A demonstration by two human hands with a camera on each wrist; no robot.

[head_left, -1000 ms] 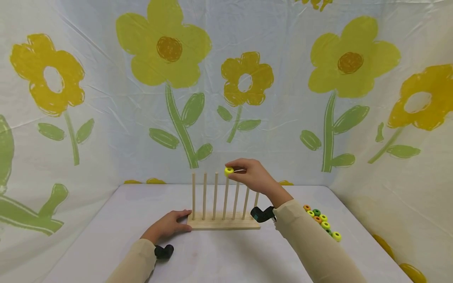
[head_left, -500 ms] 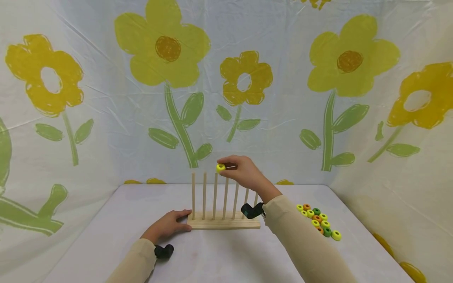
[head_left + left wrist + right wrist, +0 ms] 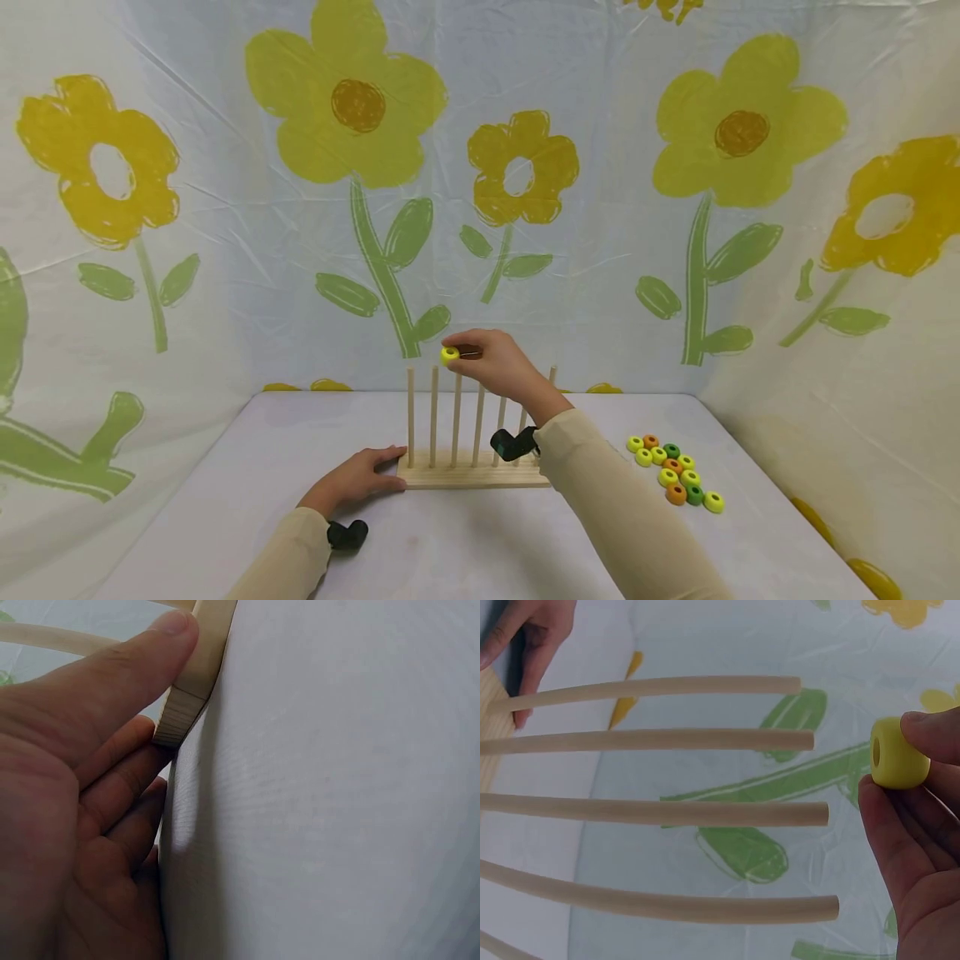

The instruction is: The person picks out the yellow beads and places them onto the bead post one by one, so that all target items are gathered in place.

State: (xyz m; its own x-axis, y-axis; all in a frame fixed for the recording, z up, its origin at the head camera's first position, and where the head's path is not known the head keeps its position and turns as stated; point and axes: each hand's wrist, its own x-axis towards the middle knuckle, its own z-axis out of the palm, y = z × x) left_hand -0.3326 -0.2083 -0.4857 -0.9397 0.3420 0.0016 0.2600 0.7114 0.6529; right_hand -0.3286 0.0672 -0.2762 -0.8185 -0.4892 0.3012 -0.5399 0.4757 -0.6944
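Right hand (image 3: pixel 491 364) pinches a smooth yellow bead (image 3: pixel 901 754), fingers (image 3: pixel 889 832) partly covering it, above the grained wooden rack (image 3: pixel 474 478). Left hand (image 3: pixel 354 477) holds the rack's left end, some fingers partly hidden.

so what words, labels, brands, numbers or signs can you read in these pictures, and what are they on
None: no readable text shows on the round yellow bead, the pale wooden peg rack or the white, yellow-flowered cloth backdrop.
Any marking on the small black wrist-worn devices is too small to read.
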